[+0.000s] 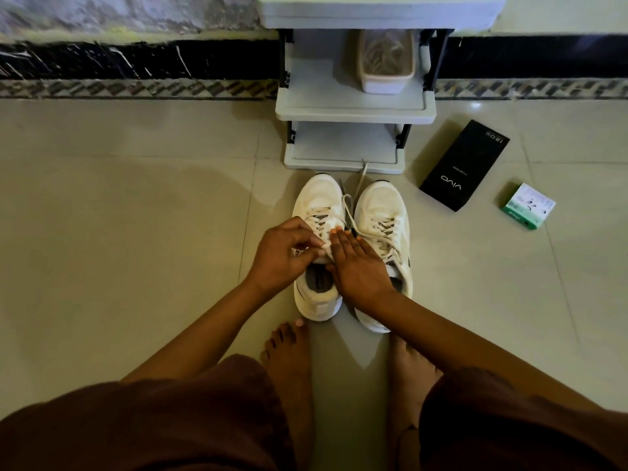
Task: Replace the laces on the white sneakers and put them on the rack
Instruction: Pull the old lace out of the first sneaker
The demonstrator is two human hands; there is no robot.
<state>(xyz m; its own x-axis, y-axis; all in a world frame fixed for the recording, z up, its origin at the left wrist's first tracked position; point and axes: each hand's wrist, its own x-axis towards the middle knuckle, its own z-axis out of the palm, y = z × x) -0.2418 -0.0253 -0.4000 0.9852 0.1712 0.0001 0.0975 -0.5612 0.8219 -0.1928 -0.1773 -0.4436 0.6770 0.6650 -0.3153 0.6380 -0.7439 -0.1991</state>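
Two white sneakers side by side on the tiled floor [136, 232], toes toward 12 o'clock, just short of the rack's bottom shelf. Left sneaker [317, 205] and right sneaker [382, 212] nearly touching along their inner edges; both laced, a loose lace end [362, 178] trailing from between them toward the rack [355, 110] at 12. Left hand [278, 254] at the 9 o'clock side of the left sneaker's tongue, fingers curled, thumb and fingertips pinching the tongue top or the lace there; cannot tell which. Right hand [360, 266] lying across the gap between the shoes, fingers straight and together, tips pressing on the left sneaker's laces. Container [387, 66] of pale laces on the rack's middle shelf. Black box [464, 164] at 2 o'clock of the shoes; small green-and-white box [528, 205] beyond it at 3. Bare feet at 6.
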